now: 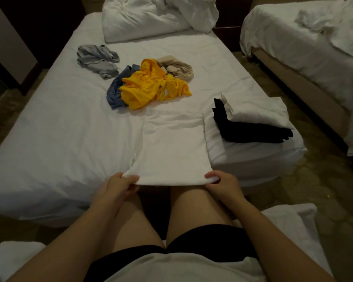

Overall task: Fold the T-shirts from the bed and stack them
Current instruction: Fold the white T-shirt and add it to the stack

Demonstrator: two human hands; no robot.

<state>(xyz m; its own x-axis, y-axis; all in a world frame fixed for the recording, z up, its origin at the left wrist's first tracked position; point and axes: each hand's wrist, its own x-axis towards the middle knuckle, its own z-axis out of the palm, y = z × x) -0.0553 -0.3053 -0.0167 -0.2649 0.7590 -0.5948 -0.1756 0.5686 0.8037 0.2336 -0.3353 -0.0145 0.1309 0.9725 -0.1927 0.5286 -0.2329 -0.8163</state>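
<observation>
A white T-shirt, folded into a long strip, lies on the bed in front of me. My left hand pinches its near left corner and my right hand pinches its near right corner, lifting the near hem off the bed's edge. On the bed's right corner sits a stack of folded shirts: a white one on top of black ones. Farther back lie crumpled shirts: yellow, blue, beige and grey.
A rumpled white duvet and pillow lie at the head of the bed. A second bed stands at the right across a strip of floor. White cushions flank my legs where I sit.
</observation>
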